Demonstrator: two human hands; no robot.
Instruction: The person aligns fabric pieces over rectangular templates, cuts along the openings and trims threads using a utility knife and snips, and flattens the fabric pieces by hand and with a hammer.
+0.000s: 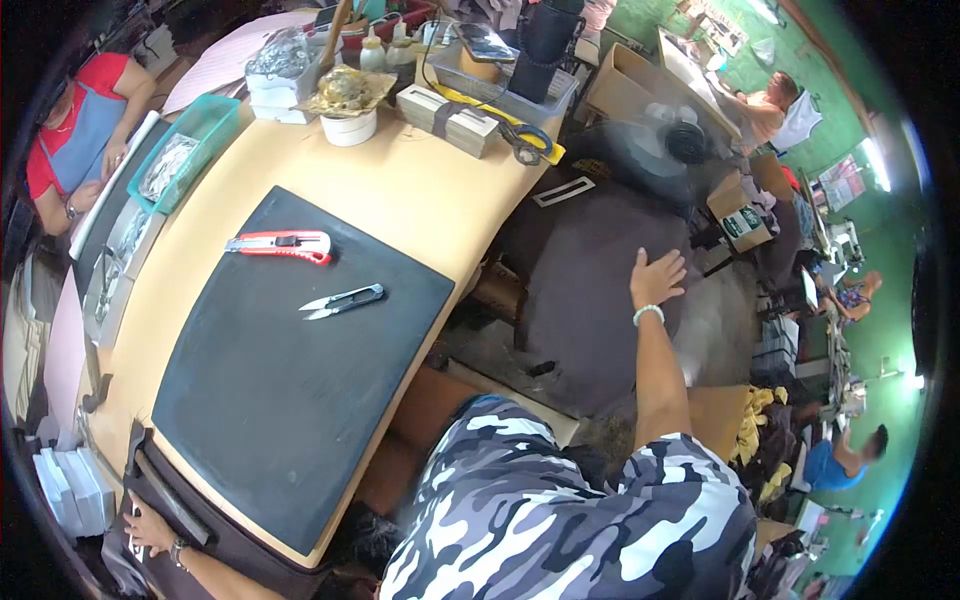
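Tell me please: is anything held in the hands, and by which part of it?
The right hand holds nothing: it is spread over the dark sheet. The left hand is at the dark cloth; whether it grips anything cannot be told.

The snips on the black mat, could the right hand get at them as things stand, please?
Probably yes: the right hand, spread over the dark sheet, looks empty, and nothing covers the snips or visibly blocks the way across to the black mat.

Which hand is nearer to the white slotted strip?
Right. The right hand is just below the white slotted strip in view, apart from it; the left hand is far off, at the lower-left end of the table.
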